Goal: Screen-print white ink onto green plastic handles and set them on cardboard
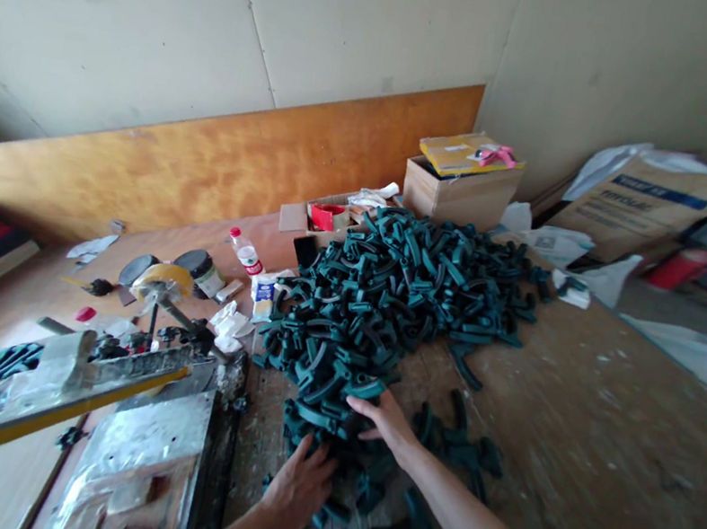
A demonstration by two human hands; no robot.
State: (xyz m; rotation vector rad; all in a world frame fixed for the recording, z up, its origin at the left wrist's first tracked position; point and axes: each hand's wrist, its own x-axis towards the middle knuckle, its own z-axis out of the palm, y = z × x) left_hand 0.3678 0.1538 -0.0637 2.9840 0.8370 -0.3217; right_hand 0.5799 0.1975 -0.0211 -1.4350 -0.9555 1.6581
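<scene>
A large heap of dark green curved plastic parts [381, 297] lies on the wooden table. At its near edge, my left hand [299, 485] reaches in palm down, fingers slightly spread and touching the parts, some fingertips hidden among them. On the right side of the same edge, my right hand [389, 428] has its thumb and fingers apart against the parts. I see no piece clearly gripped in either hand. Several loose curved parts [460, 438] lie to the right of my right hand, and others lie just below the hands.
A metal jig with a yellow-edged bar [39, 419] occupies the left. Behind it stand a red-capped bottle [246, 253], a dark-lidded jar [200, 272] and crumpled tissue [231, 325]. A cardboard box [458, 194] sits at the back, with paper sacks [652, 203] farther right.
</scene>
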